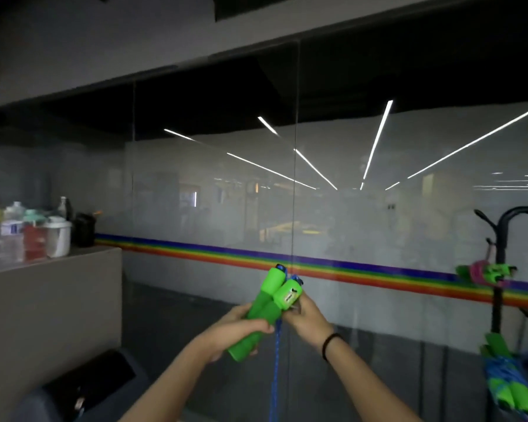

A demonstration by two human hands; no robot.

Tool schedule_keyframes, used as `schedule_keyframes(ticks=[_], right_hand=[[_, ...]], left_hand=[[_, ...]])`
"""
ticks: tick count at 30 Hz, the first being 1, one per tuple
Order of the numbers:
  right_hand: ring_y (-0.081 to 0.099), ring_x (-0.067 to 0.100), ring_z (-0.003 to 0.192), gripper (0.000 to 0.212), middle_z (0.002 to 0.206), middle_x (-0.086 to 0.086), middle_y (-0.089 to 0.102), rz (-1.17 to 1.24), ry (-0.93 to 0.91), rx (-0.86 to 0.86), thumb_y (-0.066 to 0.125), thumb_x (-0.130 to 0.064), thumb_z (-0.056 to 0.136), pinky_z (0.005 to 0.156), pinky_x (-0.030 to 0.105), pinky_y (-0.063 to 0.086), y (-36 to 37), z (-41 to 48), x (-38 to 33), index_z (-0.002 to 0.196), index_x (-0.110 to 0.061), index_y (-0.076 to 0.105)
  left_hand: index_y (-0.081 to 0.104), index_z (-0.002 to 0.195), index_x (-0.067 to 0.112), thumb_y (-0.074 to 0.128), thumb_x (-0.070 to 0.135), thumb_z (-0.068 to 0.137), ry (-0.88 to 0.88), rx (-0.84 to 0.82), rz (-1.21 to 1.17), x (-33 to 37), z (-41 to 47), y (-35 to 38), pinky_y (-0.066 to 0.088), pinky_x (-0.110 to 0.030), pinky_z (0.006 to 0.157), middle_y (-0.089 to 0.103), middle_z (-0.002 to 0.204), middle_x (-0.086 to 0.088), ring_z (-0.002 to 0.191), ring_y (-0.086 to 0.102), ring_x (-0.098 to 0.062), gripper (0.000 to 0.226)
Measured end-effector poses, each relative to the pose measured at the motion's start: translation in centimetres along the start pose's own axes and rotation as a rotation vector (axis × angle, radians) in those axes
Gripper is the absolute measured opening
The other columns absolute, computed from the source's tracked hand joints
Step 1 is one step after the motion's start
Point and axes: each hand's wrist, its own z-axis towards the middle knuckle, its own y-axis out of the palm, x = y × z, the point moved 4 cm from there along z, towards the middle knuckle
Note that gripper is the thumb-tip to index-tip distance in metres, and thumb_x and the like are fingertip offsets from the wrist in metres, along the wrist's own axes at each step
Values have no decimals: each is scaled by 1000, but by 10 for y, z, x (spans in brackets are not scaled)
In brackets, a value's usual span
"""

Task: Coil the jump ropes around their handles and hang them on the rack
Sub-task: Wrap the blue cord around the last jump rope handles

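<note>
The two forearms are reaching in from the bottom edge. The left hand (241, 328) is gripping the lower part of the two green handles (264, 309), which are lying side by side and pointing up and away. The right hand (307, 319), wearing a black wristband (329, 345), is holding the nearer handle from the right side, with its fingertips hidden behind it. The blue rope (275, 370) is hanging straight down between the arms, not yet wound.

In my judgement the coiling is only beginning. To do it well, the left hand should be keeping both handles tightly together while the right hand is leading the rope around them in close, even turns with light tension. The black rack (500, 239) is standing well apart on the right, already carrying coiled ropes (485, 273).
</note>
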Motion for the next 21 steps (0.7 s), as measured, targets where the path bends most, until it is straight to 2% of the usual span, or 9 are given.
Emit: schedule_keyframes(ticks=[3, 5, 7, 10, 12, 14, 16, 18, 21], right_hand=[[61, 3, 63, 26, 79, 5, 62, -53, -129, -74, 47, 9, 88, 69, 24, 52, 20, 8, -50, 89, -17, 52], [49, 1, 41, 28, 60, 5, 50, -55, -127, -32, 39, 7, 92, 54, 27, 51, 19, 2, -63, 78, -17, 46], [43, 2, 33, 32, 53, 2, 43, -141, -71, 14, 37, 4, 91, 47, 29, 48, 20, -6, -65, 69, -18, 44], [42, 10, 41, 29, 55, -2, 44, -212, -62, 126, 38, -3, 89, 47, 25, 37, 18, -1, -77, 68, -22, 43], [40, 11, 53, 24, 62, -5, 45, -238, -81, 196, 40, -8, 89, 50, 24, 32, 18, -1, -77, 72, -24, 45], [46, 20, 67, 17, 74, 4, 53, -332, -98, 260, 42, -10, 90, 59, 27, 30, 16, -2, -80, 78, -19, 50], [55, 30, 84, 16, 91, 17, 62, -413, -94, 308, 43, -11, 91, 66, 26, 30, 14, -1, -79, 92, -9, 58], [58, 34, 93, 21, 103, 20, 65, -451, -82, 310, 44, -13, 91, 69, 26, 32, 13, 1, -76, 101, -5, 61], [57, 26, 86, 23, 95, 12, 67, -447, -132, 264, 43, -19, 94, 71, 27, 35, 7, 3, -69, 95, -11, 65]], left_hand=[[66, 85, 21, 70, 29, 53, 5, -16, -12, 4, -7, -5, 50, -29, 63, 59, 59, 5, 56, 57, -12, 34], [62, 81, 18, 67, 34, 46, 2, -30, -16, 10, -9, -6, 50, -28, 62, 57, 60, 0, 57, 55, -16, 39], [53, 88, 14, 64, 37, 42, -11, -26, -10, 12, -10, -7, 52, -29, 60, 52, 69, -7, 59, 53, -18, 53], [38, 98, 11, 59, 39, 43, 11, -26, 1, 14, -10, -8, 50, -33, 60, 49, 76, -10, 58, 53, -19, 65], [37, 99, 12, 58, 36, 51, 18, -45, 6, 17, -10, -6, 48, -36, 62, 49, 85, -13, 62, 52, -21, 58], [41, 101, 12, 55, 30, 66, 33, -56, 23, 18, -8, -5, 49, -36, 62, 50, 93, -13, 66, 52, -21, 41], [45, 105, 13, 60, 20, 81, 56, -64, 59, 16, -5, -6, 50, -39, 65, 54, 91, -13, 69, 53, -25, 29], [47, 115, 11, 69, 13, 80, 57, -88, 117, 10, 0, -10, 51, -44, 72, 56, 85, -15, 73, 55, -28, 41], [52, 119, 5, 71, 8, 78, 37, -125, 78, 2, 5, -19, 53, -40, 69, 57, 75, -12, 64, 57, -25, 45]])
